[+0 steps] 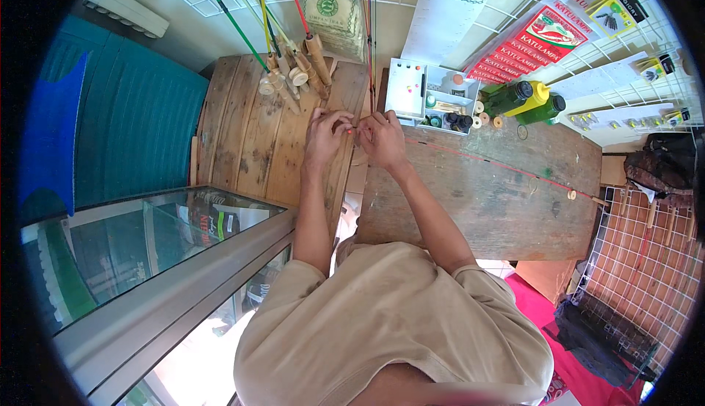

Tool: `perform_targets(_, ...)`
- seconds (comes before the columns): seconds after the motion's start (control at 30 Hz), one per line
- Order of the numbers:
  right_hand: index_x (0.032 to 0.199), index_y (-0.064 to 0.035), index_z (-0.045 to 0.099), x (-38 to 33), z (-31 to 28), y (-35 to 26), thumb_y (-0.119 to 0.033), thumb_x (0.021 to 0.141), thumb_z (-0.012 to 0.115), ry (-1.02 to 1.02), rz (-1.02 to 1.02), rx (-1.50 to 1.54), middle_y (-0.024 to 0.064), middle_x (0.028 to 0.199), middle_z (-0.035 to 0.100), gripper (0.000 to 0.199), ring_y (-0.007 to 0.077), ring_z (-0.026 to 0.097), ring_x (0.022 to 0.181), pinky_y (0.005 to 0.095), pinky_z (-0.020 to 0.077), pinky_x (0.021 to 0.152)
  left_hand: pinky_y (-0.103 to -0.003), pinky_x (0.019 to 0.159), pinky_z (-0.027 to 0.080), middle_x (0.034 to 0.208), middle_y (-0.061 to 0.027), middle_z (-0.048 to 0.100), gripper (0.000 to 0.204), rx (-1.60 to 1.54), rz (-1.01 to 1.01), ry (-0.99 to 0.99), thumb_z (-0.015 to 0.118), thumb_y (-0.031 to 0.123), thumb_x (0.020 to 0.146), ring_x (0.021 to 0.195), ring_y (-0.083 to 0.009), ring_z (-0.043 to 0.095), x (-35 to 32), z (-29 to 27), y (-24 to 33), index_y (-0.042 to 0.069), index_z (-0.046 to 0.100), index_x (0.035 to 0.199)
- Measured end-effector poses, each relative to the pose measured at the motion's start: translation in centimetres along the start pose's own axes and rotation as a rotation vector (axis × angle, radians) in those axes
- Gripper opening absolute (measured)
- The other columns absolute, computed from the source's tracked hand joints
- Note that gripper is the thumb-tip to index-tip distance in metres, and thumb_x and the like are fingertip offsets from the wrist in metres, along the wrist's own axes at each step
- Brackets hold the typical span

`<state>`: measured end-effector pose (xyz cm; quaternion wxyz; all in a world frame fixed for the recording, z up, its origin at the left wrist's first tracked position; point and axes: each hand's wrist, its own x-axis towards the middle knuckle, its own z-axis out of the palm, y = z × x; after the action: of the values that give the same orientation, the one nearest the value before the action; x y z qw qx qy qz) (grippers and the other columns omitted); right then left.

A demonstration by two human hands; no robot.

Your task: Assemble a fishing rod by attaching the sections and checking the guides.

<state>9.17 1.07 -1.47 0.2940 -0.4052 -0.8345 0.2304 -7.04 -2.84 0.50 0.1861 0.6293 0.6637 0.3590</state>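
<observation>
My left hand (324,138) is closed in a pinch above the gap between two wooden tables. A tiny red-orange piece (350,131) shows at its fingertips. Close by on the right, my right hand (382,139) has its fingers bent together, and what they grip is too small to make out. From beside that hand a thin red fishing rod (488,160) runs across the right-hand table to its far right side. Whether the rod's thin end reaches my fingers is unclear.
Several fishing rods (313,50) with wooden handles stand on the left table (246,134). A white compartment box (448,81) with small bottles sits behind my right hand, near green and yellow bottles (540,96). A glass display case (176,252) borders my left side. Wire racks (639,259) stand at right.
</observation>
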Motion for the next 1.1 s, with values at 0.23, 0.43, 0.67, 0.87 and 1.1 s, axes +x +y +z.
perform_targets(0.23,0.089,-0.0056,0.061,-0.4,-1.4,0.9,-0.013,0.071,0.067,0.022,0.048,0.044,0.0090,0.087,0.058,0.021,0.0298,0.050,0.086,0.0395,0.0447,0.077,-0.037,0.084,0.043,0.093,-0.0068,0.068,0.016,0.006,-0.014,-0.012,0.066,0.009,0.080,0.093,-0.0278,0.054,0.3,-0.4,1.3,0.008,0.068,0.096)
perform_targets(0.43,0.084,-0.0047,0.060,-1.1,-2.6,1.6,-0.008,0.072,0.066,0.132,0.055,0.005,0.0083,0.084,0.060,0.014,0.0290,0.053,0.083,0.0384,0.0450,0.074,-0.036,0.087,0.044,0.093,-0.0065,0.067,0.027,0.019,0.007,-0.049,0.074,0.017,0.074,0.095,-0.0280,0.054,0.4,-0.2,1.7,0.009,0.067,0.100)
perform_targets(0.67,0.083,-0.0055,0.060,-2.4,-4.0,2.9,-0.009,0.070,0.066,0.158,0.041,0.004,0.0079,0.087,0.060,0.015,0.0285,0.053,0.086,0.0391,0.0449,0.076,-0.037,0.089,0.043,0.102,-0.0038,0.063,0.035,0.062,0.083,-0.043,0.076,0.020,0.072,0.102,-0.0270,0.050,0.5,1.1,3.5,0.012,0.066,0.104)
perform_targets(0.87,0.087,-0.0075,0.062,-3.8,-4.8,4.6,-0.009,0.074,0.066,0.157,0.047,0.016,0.0083,0.087,0.059,0.014,0.0298,0.051,0.086,0.0396,0.0438,0.077,-0.037,0.088,0.044,0.097,-0.0031,0.062,0.028,0.113,0.244,-0.053,0.071,0.020,0.076,0.100,-0.0258,0.051,0.3,4.0,4.4,0.014,0.067,0.102)
perform_targets(1.1,0.090,-0.0072,0.062,-5.2,-6.3,5.7,-0.007,0.076,0.064,0.181,0.056,-0.005,0.0090,0.088,0.058,0.014,0.0310,0.049,0.086,0.0399,0.0431,0.077,-0.037,0.086,0.044,0.095,-0.0023,0.065,0.018,0.066,0.290,-0.078,0.068,0.017,0.079,0.096,-0.0245,0.052,0.0,7.0,5.6,0.011,0.070,0.096)
